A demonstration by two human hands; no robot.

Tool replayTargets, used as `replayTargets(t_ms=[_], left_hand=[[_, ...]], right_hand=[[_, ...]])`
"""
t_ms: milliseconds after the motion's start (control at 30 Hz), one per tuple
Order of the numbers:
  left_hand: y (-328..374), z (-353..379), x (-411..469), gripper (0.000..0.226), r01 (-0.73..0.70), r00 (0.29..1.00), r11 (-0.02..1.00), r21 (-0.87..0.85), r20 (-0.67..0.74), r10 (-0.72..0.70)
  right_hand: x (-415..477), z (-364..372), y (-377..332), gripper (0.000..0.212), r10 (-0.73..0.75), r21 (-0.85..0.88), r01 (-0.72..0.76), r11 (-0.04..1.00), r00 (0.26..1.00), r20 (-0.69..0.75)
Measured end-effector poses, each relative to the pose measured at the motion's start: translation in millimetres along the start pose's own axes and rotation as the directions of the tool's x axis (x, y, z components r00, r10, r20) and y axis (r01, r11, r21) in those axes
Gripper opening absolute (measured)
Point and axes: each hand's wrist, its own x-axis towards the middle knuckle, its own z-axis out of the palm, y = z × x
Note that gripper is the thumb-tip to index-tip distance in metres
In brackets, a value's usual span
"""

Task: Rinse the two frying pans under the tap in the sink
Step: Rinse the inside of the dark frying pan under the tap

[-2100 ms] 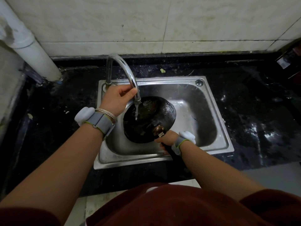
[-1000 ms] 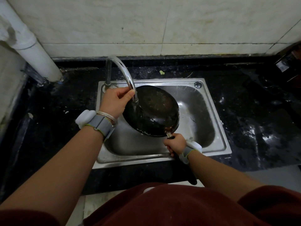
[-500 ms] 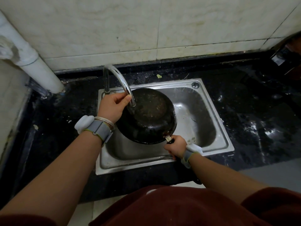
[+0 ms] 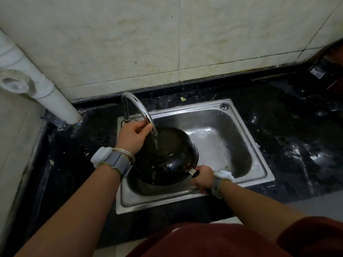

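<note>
One black frying pan (image 4: 167,160) is held tilted over the left half of the steel sink (image 4: 259,164), its dark rounded side facing me. A thin stream of water runs onto it from the curved chrome tap (image 4: 138,110). My right hand (image 4: 201,179) grips the pan's black handle at the sink's front rim. At the pan's far left edge, just under the spout, my left hand (image 4: 132,135) holds on with curled fingers. No second pan shows.
Wet black stone counter (image 4: 287,130) surrounds the sink. A white drain pipe (image 4: 42,89) slants down at the back left. Tiled wall rises behind. A dark object (image 4: 326,71) stands at the far right corner. The sink's right half holds only water drops.
The pan was turned from inside-up to its dark rounded side facing me, and it now sits lower under the stream. My right hand stays on the handle, my left at the pan's edge.
</note>
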Motion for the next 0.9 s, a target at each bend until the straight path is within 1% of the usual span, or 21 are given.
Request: replayTargets(t_ms=[167, 333, 400, 500, 567, 633, 700, 800, 900], left_hand=[[-3, 1, 0, 0.022, -0.009, 1.0, 1.0, -0.01, 0.003, 0.009], [-4, 0, 1, 0.022, 0.022, 1.0, 0.998, -0.057, 0.019, -0.021], [-4, 0, 1, 0.022, 0.025, 1.0, 0.998, -0.061, 0.019, -0.024], [-5, 0, 1, 0.022, 0.031, 0.999, 0.999, -0.039, 0.014, -0.031], [-4, 0, 1, 0.022, 0.029, 1.0, 1.0, -0.009, 0.012, -0.029], [-5, 0, 1, 0.022, 0.029, 1.0, 1.0, -0.002, 0.01, -0.029], [-6, -1, 1, 0.022, 0.029, 0.999, 1.0, -0.002, 0.017, -0.029], [-6, -1, 2, 0.022, 0.022, 1.0, 1.0, 0.009, 0.022, -0.022], [-8, 0, 2, 0.022, -0.003, 1.0, 1.0, 0.001, 0.005, 0.003]], right_hand=[[0, -2, 0, 0.009, 0.006, 0.02, -0.006, 1.0, 1.0, 0.019], [-2, -6, 1, 0.014, 0.013, 0.05, -0.016, 0.999, 0.999, 0.044], [-4, -6, -1, 0.014, 0.014, 0.032, -0.015, 0.999, 0.999, 0.033], [-4, -5, -4, 0.012, -0.002, -0.062, 0.003, 0.998, 1.0, 0.011], [-3, -6, -10, 0.008, -0.038, -0.185, 0.039, 0.982, 0.999, 0.011], [-4, -10, -18, 0.007, -0.08, -0.339, 0.077, 0.938, 0.997, 0.007], [-4, -15, -28, 0.012, -0.119, -0.447, 0.106, 0.888, 0.993, 0.0], [-4, -25, -43, 0.03, -0.147, -0.525, 0.123, 0.842, 0.989, -0.003], [-3, -34, -54, 0.033, -0.166, -0.612, 0.138, 0.779, 0.986, 0.011]])
